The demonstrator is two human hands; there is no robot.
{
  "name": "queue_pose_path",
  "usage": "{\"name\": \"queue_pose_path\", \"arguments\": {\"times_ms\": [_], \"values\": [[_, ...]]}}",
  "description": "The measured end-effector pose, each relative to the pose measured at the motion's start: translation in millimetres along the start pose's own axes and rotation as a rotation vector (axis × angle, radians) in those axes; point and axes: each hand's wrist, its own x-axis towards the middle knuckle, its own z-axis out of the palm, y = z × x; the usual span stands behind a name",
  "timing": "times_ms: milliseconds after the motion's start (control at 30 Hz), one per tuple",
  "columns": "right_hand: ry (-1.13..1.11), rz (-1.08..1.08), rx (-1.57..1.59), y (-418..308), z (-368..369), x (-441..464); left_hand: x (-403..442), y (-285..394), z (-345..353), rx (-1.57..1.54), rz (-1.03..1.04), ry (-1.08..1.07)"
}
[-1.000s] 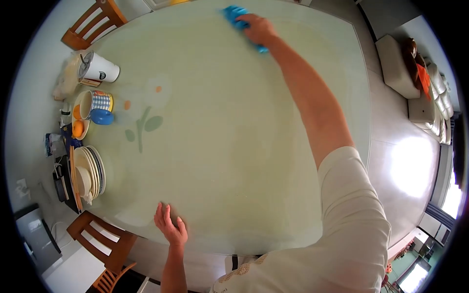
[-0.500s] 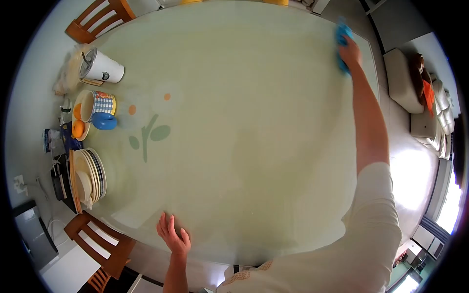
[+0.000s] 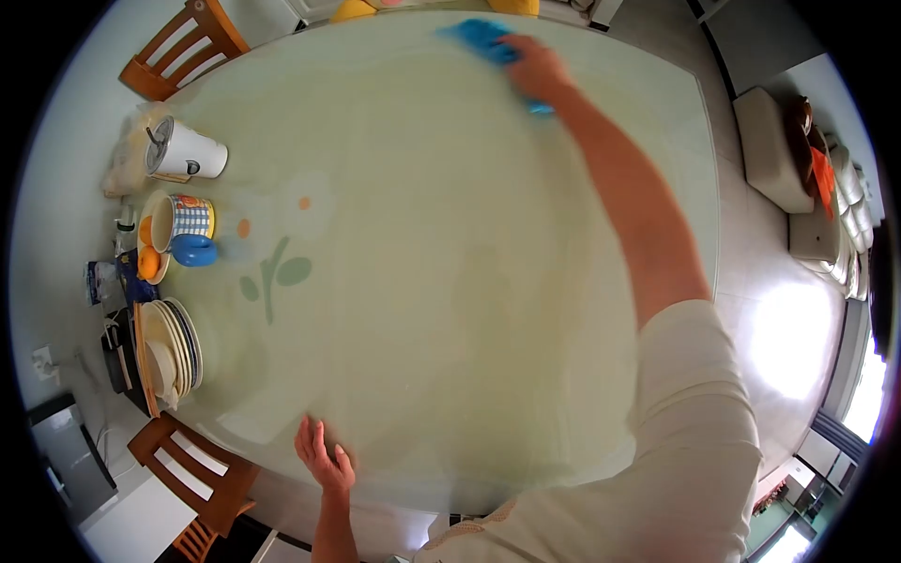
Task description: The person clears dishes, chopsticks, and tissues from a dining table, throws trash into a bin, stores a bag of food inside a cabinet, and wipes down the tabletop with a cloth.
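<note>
A blue cloth (image 3: 481, 39) lies pressed on the far part of the pale green table (image 3: 422, 281), slightly blurred. My right hand (image 3: 540, 70) is closed on it, the arm stretched far across the tabletop. At the near edge, my left hand (image 3: 324, 458) rests on the table with its fingers apart and nothing in it. A printed flower pattern with green leaves (image 3: 294, 271) shows on the table's left part.
Along the left side stand a white tumbler (image 3: 195, 152), a checked mug (image 3: 194, 216) with a blue handle, oranges (image 3: 148, 263) and stacked plates (image 3: 183, 347). Wooden chairs (image 3: 192, 464) stand at the left corners. A beige sofa (image 3: 774, 150) is at the right.
My right hand has swept the blue cloth leftward along the far side, from the far right corner toward the middle. My left hand has stayed nearly in place.
</note>
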Motion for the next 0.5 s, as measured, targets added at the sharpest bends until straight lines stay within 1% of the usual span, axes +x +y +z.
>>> {"name": "queue_pose_path", "arguments": {"times_ms": [33, 67, 100, 167, 200, 233, 300, 333, 400, 433, 500], "values": [[0.097, 0.007, -0.149, 40.6, -9.8, 14.3, -1.1, -1.2, -1.9, -0.003, 0.007, 0.01], [0.146, 0.107, -0.238, 69.1, -26.2, 21.8, -3.2, -2.1, -5.8, 0.001, 0.001, 0.003], [0.145, 0.105, -0.238, 75.6, -25.5, 26.6, -2.1, -1.3, -5.8, 0.009, -0.001, 0.005], [0.285, 0.18, -0.352, 89.3, -20.3, 32.6, 0.3, 1.0, -3.0, 0.006, -0.006, 0.003], [0.201, 0.116, -0.275, 65.4, -12.7, 28.7, 1.6, 0.8, -4.5, 0.021, 0.004, -0.007], [0.116, 0.052, -0.198, 24.1, 1.2, 19.4, 2.2, 1.4, -5.3, 0.036, 0.014, -0.017], [-0.043, -0.127, -0.082, -36.4, 41.6, -3.8, -1.0, 2.9, -4.8, 0.02, -0.001, -0.014], [-0.084, -0.32, -0.038, -56.6, 61.3, -18.2, 1.8, 2.2, -2.9, 0.008, -0.01, 0.001], [-0.299, -0.386, -0.007, -89.2, 54.2, -50.0, 2.8, 0.4, -2.4, 0.014, 0.002, -0.002], [-0.301, -0.384, -0.007, -89.4, 46.0, -46.9, 1.6, 0.2, -3.0, 0.018, 0.005, -0.017], [-0.278, -0.214, -0.018, -81.2, 31.3, -33.6, 2.4, -0.8, -3.0, 0.024, 0.006, -0.02]]}}
